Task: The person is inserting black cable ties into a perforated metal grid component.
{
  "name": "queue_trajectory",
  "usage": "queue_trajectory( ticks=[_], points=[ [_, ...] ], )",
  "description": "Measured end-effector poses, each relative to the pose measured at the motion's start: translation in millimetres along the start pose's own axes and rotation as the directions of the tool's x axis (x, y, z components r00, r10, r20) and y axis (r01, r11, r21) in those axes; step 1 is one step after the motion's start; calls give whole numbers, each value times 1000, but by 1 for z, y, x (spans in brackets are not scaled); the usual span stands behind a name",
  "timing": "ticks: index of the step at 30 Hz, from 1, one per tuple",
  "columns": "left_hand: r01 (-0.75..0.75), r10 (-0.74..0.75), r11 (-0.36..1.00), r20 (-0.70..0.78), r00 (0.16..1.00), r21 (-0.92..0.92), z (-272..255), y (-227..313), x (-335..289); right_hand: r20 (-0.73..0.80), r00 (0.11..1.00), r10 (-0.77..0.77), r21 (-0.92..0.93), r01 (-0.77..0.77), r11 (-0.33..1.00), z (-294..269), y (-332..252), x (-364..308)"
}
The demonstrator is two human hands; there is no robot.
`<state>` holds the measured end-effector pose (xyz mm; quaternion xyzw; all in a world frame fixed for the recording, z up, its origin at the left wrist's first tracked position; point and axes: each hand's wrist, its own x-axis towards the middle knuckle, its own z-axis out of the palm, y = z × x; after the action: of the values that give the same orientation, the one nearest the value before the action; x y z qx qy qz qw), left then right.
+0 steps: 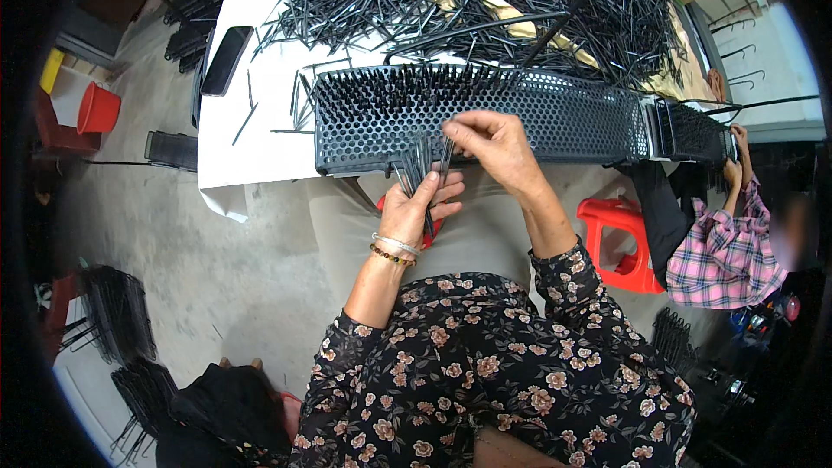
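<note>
1. the black perforated panel (485,117) lies along the near edge of the white table (251,134), tipped toward the person; thin black rods already stand in many of its holes, mostly along the upper rows at the left and middle.
2. by my judgement the filling is partway: much of the near face shows bare holes, and a big loose heap of rods (485,0) lies on the table behind the panel.
3. the right hand (494,143) rests on the panel's front, fingers pinched narrow on one rod at a hole.
4. the left hand (416,204), just below the panel edge, has its fingers closed around a bundle of rods (416,165), wrist with bracelets bent upward.
</note>
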<state>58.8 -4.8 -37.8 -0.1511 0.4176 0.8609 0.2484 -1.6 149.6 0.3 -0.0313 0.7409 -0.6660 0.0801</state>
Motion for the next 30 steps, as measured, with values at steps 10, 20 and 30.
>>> queue_trajectory(
  ticks=[10,20,30],
  points=[
    [86,-88,990,-6,996,-110,6,0,3,-103,861,-499,-403,422,812,-15,-3,41],
    [80,-81,994,-4,997,-76,2,-1,3,-178,831,-527,-382,435,815,-11,16,39],
    [51,-51,997,-6,999,-65,-2,-2,3,-65,768,-637,-567,497,657,-5,18,32]
  ],
)
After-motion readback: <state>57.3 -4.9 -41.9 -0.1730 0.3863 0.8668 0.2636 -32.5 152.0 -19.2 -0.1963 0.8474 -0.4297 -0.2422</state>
